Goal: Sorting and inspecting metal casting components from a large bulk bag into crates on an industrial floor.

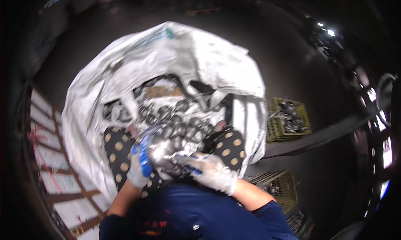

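My left hand (141, 162), in a white glove with blue coating, is closed against the left side of a shiny, rounded grey metal part (162, 149) at my lap. My right hand (212, 172), in a similar soiled glove, has its fingers curled at the part's lower right side. Motion blur hides their exact grip and the part's full shape. Just beyond my hands lies a heap of similar rounded grey metal parts (177, 129), resting inside a large white woven sack (225, 66) that spreads around my legs.
Dotted dark cloth covers my knees (229, 150) on both sides of the heap. To the right stand a yellow crate of metal parts (273, 129) and a second yellowish crate (288, 194) nearer me. A rack with white panels (60, 182) lies at the left.
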`<state>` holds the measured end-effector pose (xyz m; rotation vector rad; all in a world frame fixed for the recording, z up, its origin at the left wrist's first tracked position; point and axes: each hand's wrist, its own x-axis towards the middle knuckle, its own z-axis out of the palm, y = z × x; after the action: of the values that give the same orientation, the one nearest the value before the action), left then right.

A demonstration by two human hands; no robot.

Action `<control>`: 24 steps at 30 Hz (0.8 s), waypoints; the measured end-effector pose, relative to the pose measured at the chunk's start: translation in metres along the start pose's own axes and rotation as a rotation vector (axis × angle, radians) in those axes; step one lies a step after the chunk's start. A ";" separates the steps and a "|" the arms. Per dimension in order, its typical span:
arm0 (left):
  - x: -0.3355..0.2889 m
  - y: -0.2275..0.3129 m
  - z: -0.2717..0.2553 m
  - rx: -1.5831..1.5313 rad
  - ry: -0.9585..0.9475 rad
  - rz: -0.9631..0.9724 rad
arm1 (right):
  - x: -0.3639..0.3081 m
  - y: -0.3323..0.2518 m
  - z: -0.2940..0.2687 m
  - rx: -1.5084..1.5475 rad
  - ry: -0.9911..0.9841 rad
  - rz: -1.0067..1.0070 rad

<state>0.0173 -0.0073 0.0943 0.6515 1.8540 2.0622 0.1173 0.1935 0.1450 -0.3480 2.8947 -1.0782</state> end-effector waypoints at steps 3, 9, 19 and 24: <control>-0.003 0.008 0.009 0.033 0.162 -0.011 | 0.001 -0.004 -0.010 0.333 -0.134 0.130; 0.009 -0.012 0.013 -0.456 -0.001 0.096 | -0.011 0.031 0.019 0.798 0.074 0.105; 0.020 -0.013 0.024 -0.365 -0.063 0.466 | -0.005 -0.009 0.011 0.574 0.486 0.150; 0.014 -0.015 0.028 -0.258 -0.043 0.464 | -0.005 -0.011 0.011 0.626 0.434 0.226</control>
<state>0.0190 0.0257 0.0832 1.1253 1.4744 2.4874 0.1259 0.1795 0.1438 0.2615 2.5984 -2.1147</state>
